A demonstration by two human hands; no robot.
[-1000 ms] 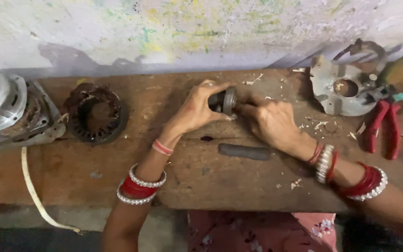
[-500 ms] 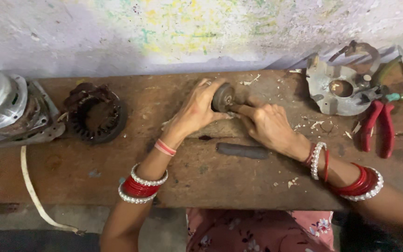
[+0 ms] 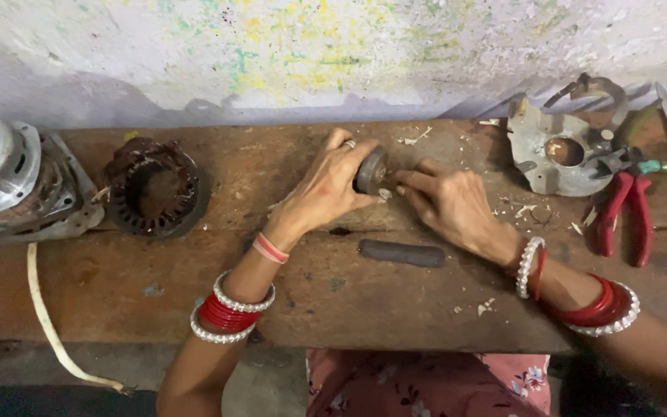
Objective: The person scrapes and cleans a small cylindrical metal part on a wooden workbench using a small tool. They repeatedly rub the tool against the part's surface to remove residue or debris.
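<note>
Soft, even daylight over a worn wooden counter (image 3: 333, 309), sharp in the middle and dimmer low down.

Light falls from above and slightly behind the counter, pale on the paint-flecked wall (image 3: 295, 46) above it. A soft grey shadow band lies along the wall's foot just above the counter's far edge. Shadows on the counter are short and diffuse; a small dark one sits under the left hand (image 3: 326, 189). The metal motor housing (image 3: 1, 174) at the counter's left end shows mild glare. Below the counter's near edge the floor sinks into gloom. Focus holds across the counter; the counter's edges bow slightly toward the frame corners. No motion blur shows on the fingers (image 3: 418, 179).
</note>
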